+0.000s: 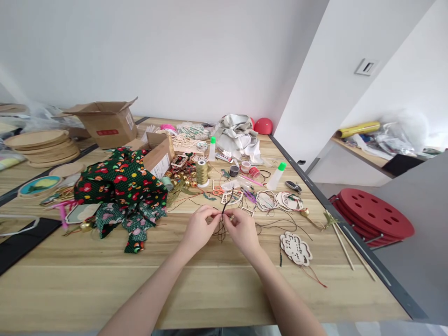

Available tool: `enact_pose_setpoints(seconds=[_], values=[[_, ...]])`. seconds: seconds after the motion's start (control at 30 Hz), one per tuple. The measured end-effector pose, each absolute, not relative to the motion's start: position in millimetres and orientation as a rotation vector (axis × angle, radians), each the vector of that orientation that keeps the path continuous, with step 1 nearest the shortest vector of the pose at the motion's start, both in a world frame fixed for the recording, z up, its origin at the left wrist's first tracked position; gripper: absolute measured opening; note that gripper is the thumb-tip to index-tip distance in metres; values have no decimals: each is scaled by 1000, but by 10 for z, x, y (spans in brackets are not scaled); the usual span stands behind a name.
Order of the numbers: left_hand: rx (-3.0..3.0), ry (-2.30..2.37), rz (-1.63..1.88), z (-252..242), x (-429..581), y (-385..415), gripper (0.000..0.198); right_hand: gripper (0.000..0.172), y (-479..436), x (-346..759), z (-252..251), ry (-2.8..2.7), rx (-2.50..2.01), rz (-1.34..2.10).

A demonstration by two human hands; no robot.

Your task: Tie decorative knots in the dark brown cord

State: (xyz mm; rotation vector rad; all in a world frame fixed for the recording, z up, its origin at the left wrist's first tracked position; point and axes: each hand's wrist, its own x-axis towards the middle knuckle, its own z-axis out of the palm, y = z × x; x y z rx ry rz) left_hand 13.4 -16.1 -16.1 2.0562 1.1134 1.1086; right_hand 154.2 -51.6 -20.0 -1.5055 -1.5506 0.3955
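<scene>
My left hand point(203, 227) and my right hand point(241, 227) meet above the middle of the table, fingertips pinched close together. Between them runs a dark cord point(225, 205), its upper end sticking up past the fingers and thin loops hanging below. Both hands are closed on this cord; the exact grip point is hidden by the fingers. Just beyond the fingertips lie a pale cut-out wooden piece point(231, 198) and purple-handled scissors point(249, 195). Loose dark cord point(280, 223) trails over the table to the right of my right hand.
Patterned fabric point(121, 182) is heaped at left, near an open cardboard box point(115, 123). A gold thread spool point(202, 172) and a green-capped bottle point(276, 176) stand beyond my hands. A flower-shaped wooden cut-out point(296, 248) and sticks point(353, 249) lie right. Red stools point(376, 214) stand beside the table.
</scene>
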Motion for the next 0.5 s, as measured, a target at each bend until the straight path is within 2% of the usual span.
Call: enact_pose_setpoints(seconds=[0.33,0.5], values=[[1937,1110,1061,-159,120,-117,16,18,-519,1568,-154,-1500,-1417,518],[1952,1070,1055,-6,159,-153,13,23,-486,1588,-152,-1346,-1316,821]])
